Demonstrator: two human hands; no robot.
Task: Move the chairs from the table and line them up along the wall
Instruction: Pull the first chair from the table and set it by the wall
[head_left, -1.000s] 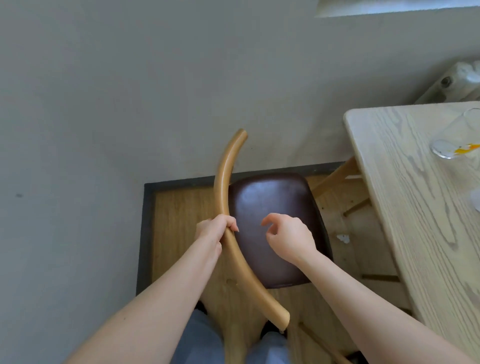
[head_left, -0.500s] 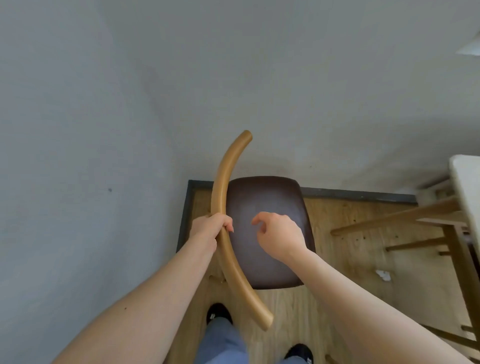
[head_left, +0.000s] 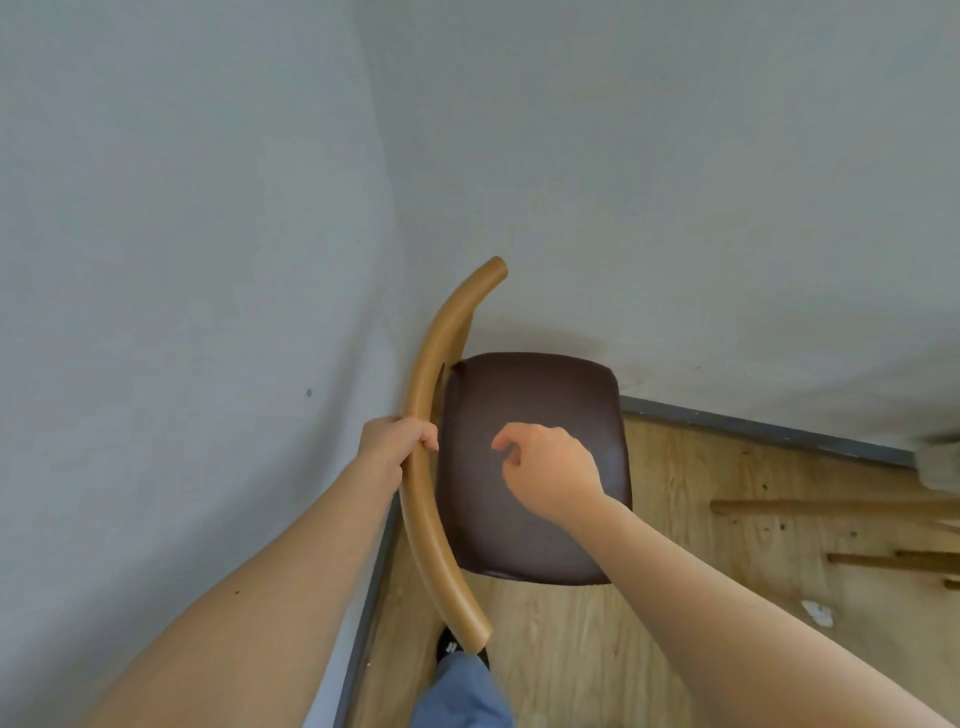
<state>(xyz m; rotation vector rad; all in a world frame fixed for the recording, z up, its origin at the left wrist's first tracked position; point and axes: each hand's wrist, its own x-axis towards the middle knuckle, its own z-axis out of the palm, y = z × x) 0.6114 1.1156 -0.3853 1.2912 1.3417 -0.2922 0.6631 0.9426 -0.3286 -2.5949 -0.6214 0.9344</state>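
A wooden chair with a curved backrest rail (head_left: 431, 415) and a dark brown padded seat (head_left: 540, 405) stands in a corner, its backrest close to the left wall (head_left: 182, 312) and the seat's far edge near the far wall (head_left: 649, 182). My left hand (head_left: 397, 441) grips the backrest rail at about its middle. My right hand (head_left: 545, 475) hovers over the seat with loosely curled fingers and holds nothing.
Dark skirting (head_left: 753, 426) runs along the base of the far wall. Wooden table legs and rungs (head_left: 841, 506) show at the right edge above the plank floor (head_left: 675, 597). A white scrap (head_left: 818, 613) lies on the floor. My leg and shoe (head_left: 457, 665) are below the chair.
The view has swung left, so the table top has left the frame. The chair now sits nearer the corner, backrest by the left wall. Both hands keep their poses.
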